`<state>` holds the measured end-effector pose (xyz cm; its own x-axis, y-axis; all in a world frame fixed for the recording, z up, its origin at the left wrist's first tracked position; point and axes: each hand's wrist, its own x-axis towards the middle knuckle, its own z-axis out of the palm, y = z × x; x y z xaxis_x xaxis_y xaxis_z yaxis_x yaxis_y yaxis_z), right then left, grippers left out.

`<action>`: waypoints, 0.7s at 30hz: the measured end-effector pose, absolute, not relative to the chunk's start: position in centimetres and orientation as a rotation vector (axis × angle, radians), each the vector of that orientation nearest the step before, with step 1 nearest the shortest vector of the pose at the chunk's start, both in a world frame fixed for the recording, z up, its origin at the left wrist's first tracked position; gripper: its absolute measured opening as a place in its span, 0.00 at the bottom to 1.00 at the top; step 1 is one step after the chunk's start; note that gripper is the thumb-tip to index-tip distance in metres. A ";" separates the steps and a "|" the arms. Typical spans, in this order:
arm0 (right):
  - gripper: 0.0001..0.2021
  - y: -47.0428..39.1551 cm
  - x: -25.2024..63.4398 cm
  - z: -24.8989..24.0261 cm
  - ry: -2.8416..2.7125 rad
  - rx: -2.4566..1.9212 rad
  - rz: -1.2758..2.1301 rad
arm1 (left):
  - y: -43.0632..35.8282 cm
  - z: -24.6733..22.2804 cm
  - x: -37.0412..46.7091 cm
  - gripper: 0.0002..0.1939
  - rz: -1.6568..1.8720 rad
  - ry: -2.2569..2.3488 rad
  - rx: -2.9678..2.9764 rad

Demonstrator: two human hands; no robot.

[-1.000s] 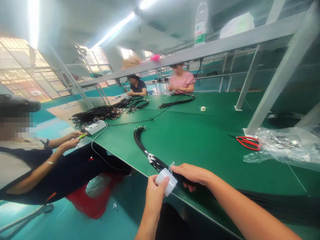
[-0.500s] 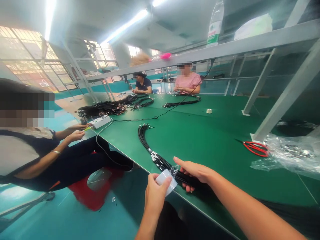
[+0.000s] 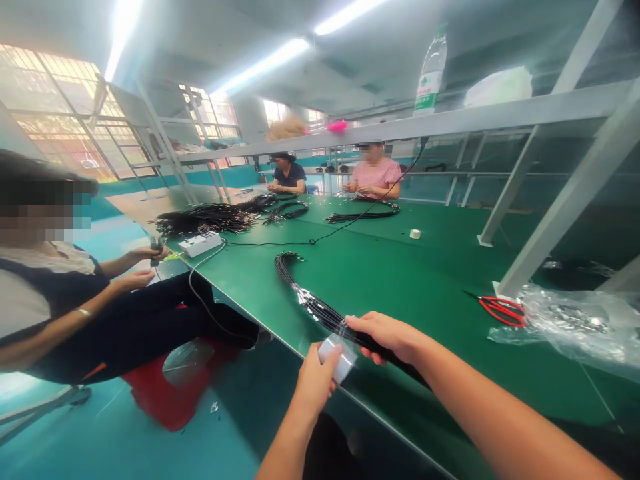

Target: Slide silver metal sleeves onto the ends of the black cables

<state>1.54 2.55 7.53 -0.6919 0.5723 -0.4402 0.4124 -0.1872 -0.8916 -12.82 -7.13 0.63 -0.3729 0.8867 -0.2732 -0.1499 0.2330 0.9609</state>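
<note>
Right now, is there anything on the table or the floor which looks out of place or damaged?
One small thing: a pale scrap lies on the floor near the red stool, like dropped litter, though I cannot tell what it is. The black cable bundle and tape roll show no clear damage.

A factory workshop, apparently for cable assembly: a heap of black cables (image 3: 203,220) at nine o'clock on a green workbench (image 3: 400,280), co-workers (image 3: 376,179) around it, a fluorescent tube (image 3: 265,65) at eleven.

Black cables (image 3: 323,313), whitish tape roll (image 3: 346,364), green tabletop (image 3: 425,280), red-handled pliers (image 3: 501,311)
</note>
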 end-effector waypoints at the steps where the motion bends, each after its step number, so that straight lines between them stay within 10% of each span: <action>1: 0.23 2.4 1.6 7.7 -1.923 -1.157 2.016 | -6.8 0.6 -12.6 0.23 1.308 1.487 0.758; 8: 0.21 1.2 1.2 6.4 -1.983 -1.290 1.889 | -4.4 0.7 -12.4 0.30 1.182 1.222 0.996; 21: 0.18 0.1 0.2 4.1 -2.222 -1.715 1.067 | -6.6 5.0 -13.7 0.11 0.832 1.917 1.361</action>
